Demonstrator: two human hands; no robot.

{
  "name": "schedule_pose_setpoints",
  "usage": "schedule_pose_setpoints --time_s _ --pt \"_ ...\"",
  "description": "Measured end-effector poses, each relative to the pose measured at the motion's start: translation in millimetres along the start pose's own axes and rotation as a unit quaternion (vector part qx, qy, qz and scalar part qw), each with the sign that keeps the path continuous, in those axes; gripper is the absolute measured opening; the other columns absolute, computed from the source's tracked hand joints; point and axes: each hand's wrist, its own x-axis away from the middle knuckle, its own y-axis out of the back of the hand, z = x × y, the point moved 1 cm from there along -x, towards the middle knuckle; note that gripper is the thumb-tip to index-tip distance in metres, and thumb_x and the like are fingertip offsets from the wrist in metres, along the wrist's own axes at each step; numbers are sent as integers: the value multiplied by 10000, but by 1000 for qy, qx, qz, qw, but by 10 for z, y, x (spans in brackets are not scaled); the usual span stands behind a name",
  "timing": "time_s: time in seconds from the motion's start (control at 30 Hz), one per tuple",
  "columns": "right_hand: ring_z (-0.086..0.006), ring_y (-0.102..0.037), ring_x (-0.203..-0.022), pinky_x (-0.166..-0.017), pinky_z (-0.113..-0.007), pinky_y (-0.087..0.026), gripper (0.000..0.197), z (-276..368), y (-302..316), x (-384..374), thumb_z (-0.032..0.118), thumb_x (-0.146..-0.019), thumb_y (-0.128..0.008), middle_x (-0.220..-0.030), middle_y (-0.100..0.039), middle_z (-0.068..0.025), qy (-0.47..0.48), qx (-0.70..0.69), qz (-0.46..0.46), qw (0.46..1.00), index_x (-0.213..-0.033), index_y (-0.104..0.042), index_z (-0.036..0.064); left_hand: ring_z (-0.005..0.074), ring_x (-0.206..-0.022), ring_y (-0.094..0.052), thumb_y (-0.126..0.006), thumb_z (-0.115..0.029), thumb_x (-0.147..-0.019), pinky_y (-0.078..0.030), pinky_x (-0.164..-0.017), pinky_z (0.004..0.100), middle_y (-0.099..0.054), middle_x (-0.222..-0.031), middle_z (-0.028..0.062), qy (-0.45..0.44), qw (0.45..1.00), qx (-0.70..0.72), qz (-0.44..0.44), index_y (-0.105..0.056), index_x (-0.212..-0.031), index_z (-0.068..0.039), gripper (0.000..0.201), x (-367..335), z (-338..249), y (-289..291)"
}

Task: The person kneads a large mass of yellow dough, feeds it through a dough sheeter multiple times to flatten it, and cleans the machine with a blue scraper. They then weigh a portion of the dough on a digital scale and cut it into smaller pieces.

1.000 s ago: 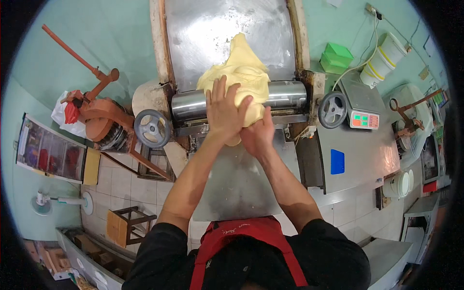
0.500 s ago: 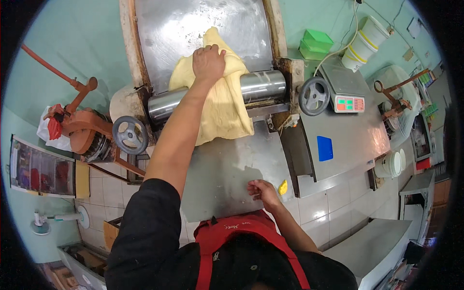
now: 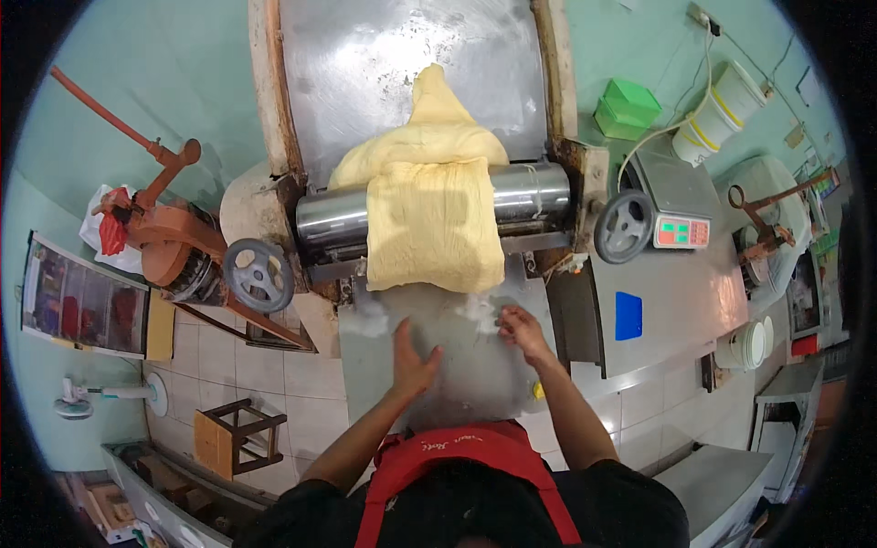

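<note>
A wide slab of pale yellow dough (image 3: 434, 228) drapes over the steel roller (image 3: 333, 217) of a dough sheeter. Its front end hangs toward me, while a folded mass with a pointed tip lies behind the roller. Below the dough, my left hand (image 3: 416, 361) is open above the metal plate (image 3: 448, 393), thumb and fingers apart, touching nothing. My right hand (image 3: 524, 334) has its fingers curled together at the plate's right side; anything inside them is hidden. White flour dust (image 3: 480, 315) shows beside it. A small yellow lump (image 3: 539, 390) is by my right forearm.
Grey handwheels (image 3: 258, 276) flank the roller. On the right, a steel table (image 3: 676, 292) carries a scale (image 3: 681, 231), a blue scraper (image 3: 628, 316), green boxes (image 3: 628, 110) and stacked white buckets (image 3: 722, 114). An orange machine (image 3: 174, 247) and a wooden stool (image 3: 237, 438) are at left.
My left hand has left the dough and come back toward me. The dough's front now hangs squarer and broader. My right hand has moved forward, and white dust has appeared on both sides.
</note>
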Motion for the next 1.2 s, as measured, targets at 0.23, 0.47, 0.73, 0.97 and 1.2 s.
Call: schedule_pose_setpoints --time_s 0.23,0.47,0.73,0.97,1.2 --pt "-136 -615 -862 -687 -301 -488 589 522 312 -1340 613 -1029 -520 -1187 -654 7 24 -54 65 996 -1431 -570 186 367 -1459 -407 -786 -423 -903 -411 -1138 518 -384 -1607 213 129 987 -23 -96 -313 -1573 -58 898 -1285 1137 364" --pt "-198 -649 -1187 -969 -390 -557 576 92 -330 -2035 523 -1035 -591 -1353 -657 -32 120 21 132 984 -1448 -564 124 291 -1365 -529 -721 -299 -946 -477 -1089 448 -532 -1506 149 181 977 103 -41 -505 -1477 -48 626 -1524 930 26" --pt "-202 -610 -1280 -1095 -398 -504 579 112 -898 -560 356 -1028 -676 -1460 -590 -89 -14 -145 389 910 -1504 -506 73 286 -1224 -647 -692 -335 -971 -506 -1033 402 -658 -1363 159 321 884 295 165 -537 -1453 14 615 -520 -284 548" --pt "-293 -586 -1332 -1139 -466 -480 631 1195 -814 450 370 -1051 -602 -1507 -546 -153 93 -245 318 911 -1567 -417 56 264 -1060 -724 -641 -407 -1000 -557 -867 380 -737 -1122 250 122 962 172 172 -677 -1235 71 534 -632 -2224 1426" --pt "-335 -642 -1233 -1084 -476 -510 584 2232 -1388 94 463 -1114 -343 -1392 -625 -167 161 -503 245 813 -1447 -524 19 492 -1301 -447 -739 -589 -870 -328 -1131 568 -455 -1367 376 -172 963 -170 -122 -379 -1400 134 966 -1404 -2429 910"
